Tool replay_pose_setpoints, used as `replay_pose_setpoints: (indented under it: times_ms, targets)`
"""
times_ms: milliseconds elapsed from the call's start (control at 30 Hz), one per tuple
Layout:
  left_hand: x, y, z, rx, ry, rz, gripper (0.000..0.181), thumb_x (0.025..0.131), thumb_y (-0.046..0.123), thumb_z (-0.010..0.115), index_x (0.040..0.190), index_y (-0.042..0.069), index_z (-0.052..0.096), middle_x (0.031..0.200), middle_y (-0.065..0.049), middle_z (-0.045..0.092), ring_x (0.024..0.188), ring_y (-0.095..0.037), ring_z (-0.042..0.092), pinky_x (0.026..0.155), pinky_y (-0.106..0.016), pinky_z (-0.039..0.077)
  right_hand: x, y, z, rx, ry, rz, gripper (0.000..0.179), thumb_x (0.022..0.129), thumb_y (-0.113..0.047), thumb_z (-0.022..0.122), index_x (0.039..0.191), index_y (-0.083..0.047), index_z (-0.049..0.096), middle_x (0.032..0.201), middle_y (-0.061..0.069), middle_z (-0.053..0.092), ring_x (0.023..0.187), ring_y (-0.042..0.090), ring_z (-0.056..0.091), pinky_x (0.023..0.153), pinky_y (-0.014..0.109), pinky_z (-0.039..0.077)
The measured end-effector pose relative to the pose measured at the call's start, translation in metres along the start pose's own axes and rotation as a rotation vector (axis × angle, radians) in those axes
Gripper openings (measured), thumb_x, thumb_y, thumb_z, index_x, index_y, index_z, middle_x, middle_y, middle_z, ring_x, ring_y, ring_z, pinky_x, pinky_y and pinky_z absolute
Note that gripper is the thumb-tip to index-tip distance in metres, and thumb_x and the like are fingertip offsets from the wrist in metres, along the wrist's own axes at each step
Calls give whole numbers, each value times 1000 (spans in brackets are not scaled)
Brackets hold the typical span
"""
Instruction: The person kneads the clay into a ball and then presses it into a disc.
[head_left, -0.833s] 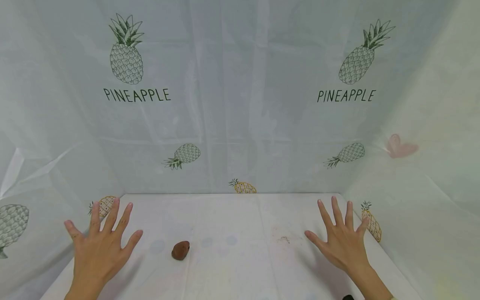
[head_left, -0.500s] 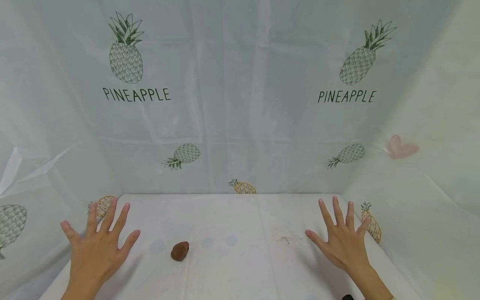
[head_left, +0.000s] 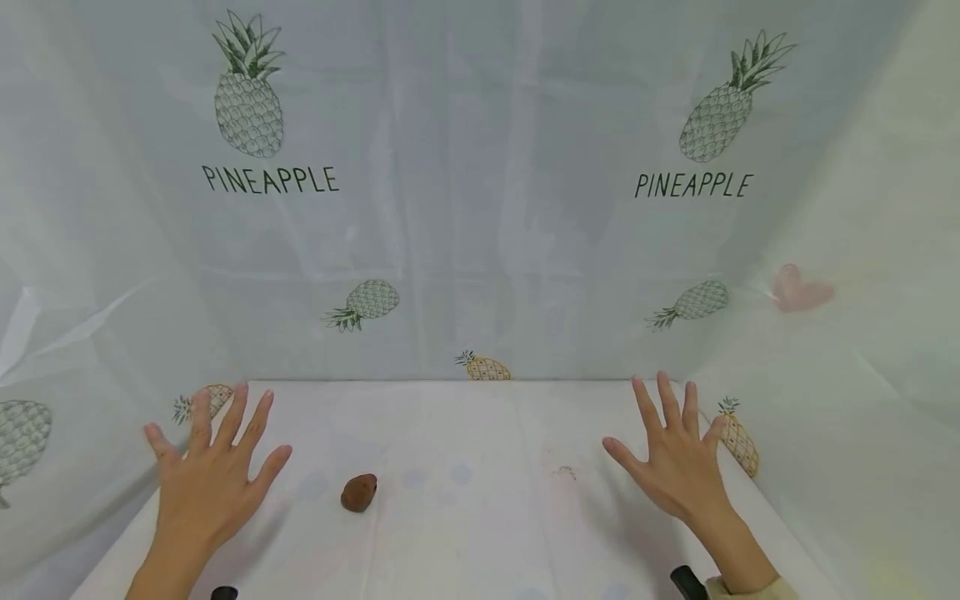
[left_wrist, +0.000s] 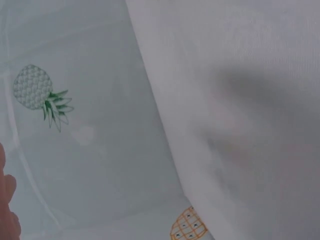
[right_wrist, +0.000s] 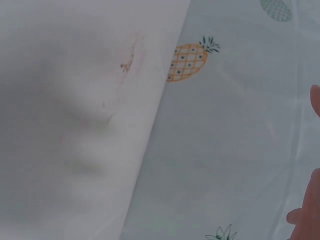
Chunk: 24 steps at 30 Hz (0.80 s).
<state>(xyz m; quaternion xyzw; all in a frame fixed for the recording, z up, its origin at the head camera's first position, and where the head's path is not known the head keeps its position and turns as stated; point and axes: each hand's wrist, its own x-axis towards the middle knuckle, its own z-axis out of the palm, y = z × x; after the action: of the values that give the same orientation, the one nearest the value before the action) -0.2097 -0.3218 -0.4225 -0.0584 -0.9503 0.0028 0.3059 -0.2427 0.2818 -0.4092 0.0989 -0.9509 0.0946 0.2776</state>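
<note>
A small, rounded brown lump (head_left: pixel 358 493) lies on the white tabletop (head_left: pixel 465 550), left of the middle; its exact kind is unclear. My left hand (head_left: pixel 202 496) hovers to its left, fingers straight and spread, holding nothing. Over the right side of the table my right hand (head_left: pixel 681 471) is likewise spread, with a shadow below it and nothing in its grasp. Only bits of the left fingers (left_wrist: pixel 9 210) show at the edge of the left wrist view. In the right wrist view, parts of the right hand's fingers (right_wrist: pixel 311 205) appear at the right edge.
Pale sheeting (head_left: pixel 480 208) printed with pineapples encloses the table at the back and both sides. A faint reddish-brown stain (head_left: pixel 564 472) marks the tabletop near the right hand. Black pieces (head_left: pixel 687 582) show at both wrists.
The left hand has shifted slightly right, and the right hand slightly up and left. The whole head view has shifted a little, showing more of both wrists. The brown lump stays in place.
</note>
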Motion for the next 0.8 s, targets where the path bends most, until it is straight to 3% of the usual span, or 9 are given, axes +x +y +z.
replay_pose_setpoints:
  times_ms: [100,300,633,800]
  targets:
    - [2,4,2,-50,-10,13,90,102,62,57,172,33,8,180,-1,0,163,-35,-17,111,-80,-25,4,-8,-4,53,-7,1,102,97,-66,64,173,-25,9,179,16,4,160,55,-5,101,97,7]
    - [0,14,10,-149,-37,16,87,105,59,55,173,29,9,179,-11,11,164,-38,-12,114,-79,-21,8,-26,-3,175,-58,28,101,99,-61,64,173,-26,6,178,16,6,160,54,-2,102,96,9]
    - [-2,32,16,-440,-173,-20,84,107,49,60,173,23,15,176,-17,20,158,-55,15,110,-88,16,8,-59,21,340,-107,38,97,101,-58,65,173,-24,10,178,16,12,160,55,7,105,93,16]
    - [-4,42,22,-525,-256,-44,85,105,53,62,172,29,15,176,-13,23,155,-54,26,101,-89,30,9,-68,33,430,-150,58,95,102,-59,62,173,-25,8,179,13,8,161,52,4,108,91,16]
